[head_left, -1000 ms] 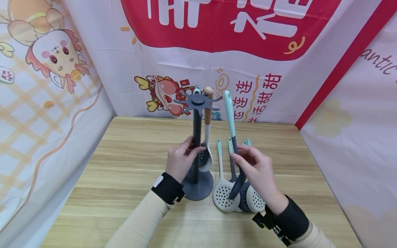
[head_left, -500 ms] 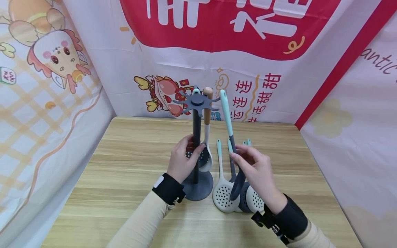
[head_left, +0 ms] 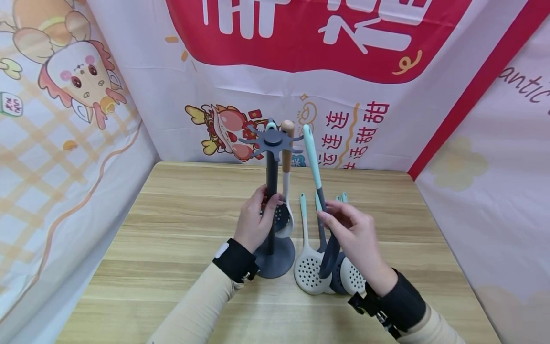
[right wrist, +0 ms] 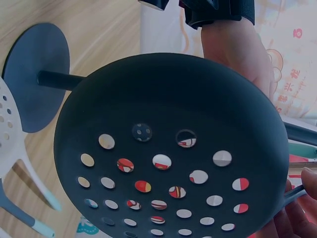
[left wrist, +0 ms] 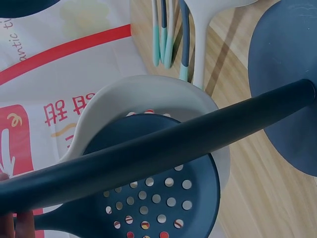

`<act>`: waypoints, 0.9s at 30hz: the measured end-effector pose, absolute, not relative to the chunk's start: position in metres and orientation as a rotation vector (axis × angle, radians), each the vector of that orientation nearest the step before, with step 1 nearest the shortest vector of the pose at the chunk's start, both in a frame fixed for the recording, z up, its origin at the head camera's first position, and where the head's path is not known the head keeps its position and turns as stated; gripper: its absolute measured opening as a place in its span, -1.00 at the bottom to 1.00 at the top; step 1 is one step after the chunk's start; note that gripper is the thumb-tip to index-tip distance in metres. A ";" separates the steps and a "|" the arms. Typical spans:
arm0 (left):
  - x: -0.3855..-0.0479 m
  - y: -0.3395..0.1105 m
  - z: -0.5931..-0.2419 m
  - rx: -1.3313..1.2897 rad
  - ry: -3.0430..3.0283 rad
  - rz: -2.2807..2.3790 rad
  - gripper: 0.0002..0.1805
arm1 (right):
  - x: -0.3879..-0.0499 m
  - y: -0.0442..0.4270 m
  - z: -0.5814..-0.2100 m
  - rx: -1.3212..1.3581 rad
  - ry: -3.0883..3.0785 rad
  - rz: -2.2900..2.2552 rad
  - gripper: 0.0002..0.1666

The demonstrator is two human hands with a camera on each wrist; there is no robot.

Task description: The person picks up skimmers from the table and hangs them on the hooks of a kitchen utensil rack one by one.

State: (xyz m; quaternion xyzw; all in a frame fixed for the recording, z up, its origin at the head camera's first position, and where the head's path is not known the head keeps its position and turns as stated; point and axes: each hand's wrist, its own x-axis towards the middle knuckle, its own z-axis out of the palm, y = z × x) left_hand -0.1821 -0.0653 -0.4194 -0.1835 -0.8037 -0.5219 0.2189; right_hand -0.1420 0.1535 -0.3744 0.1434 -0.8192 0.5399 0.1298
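Note:
The dark utensil stand (head_left: 274, 258) is upright, its hooked top (head_left: 273, 139) above the pole. My left hand (head_left: 256, 220) grips the pole. Hanging behind and right of it are a dark slotted ladle (head_left: 281, 217) and a pale ladle with a wooden handle (head_left: 287, 157). My right hand (head_left: 350, 229) pinches the dark shaft of a slotted utensil with a mint handle (head_left: 312, 155), held up to the right of the stand, handle end near a hook. In the right wrist view, its round perforated head (right wrist: 173, 104) fills the middle.
Several utensils lie on the wooden table (head_left: 180, 229) right of the stand, including a pale slotted skimmer (head_left: 310, 272) and another pale slotted head (head_left: 353, 277), partly behind my right hand. A printed cloth (head_left: 240, 81) stands along the table's back edge, with others at both sides.
The mint-handled utensil in my right hand has moved slightly left, its handle end closer to the hooked top. My left hand has shifted slightly up and right along the pole.

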 end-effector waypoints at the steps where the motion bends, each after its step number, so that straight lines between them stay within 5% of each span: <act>1: -0.183 -0.065 -0.419 -0.516 -2.226 -1.443 -0.72 | -0.142 0.153 -0.375 0.419 -2.380 1.570 -0.74; 27: -0.184 -0.067 -0.421 -0.542 -2.239 -1.431 -0.74 | -0.141 0.146 -0.376 0.419 -2.411 1.566 -0.74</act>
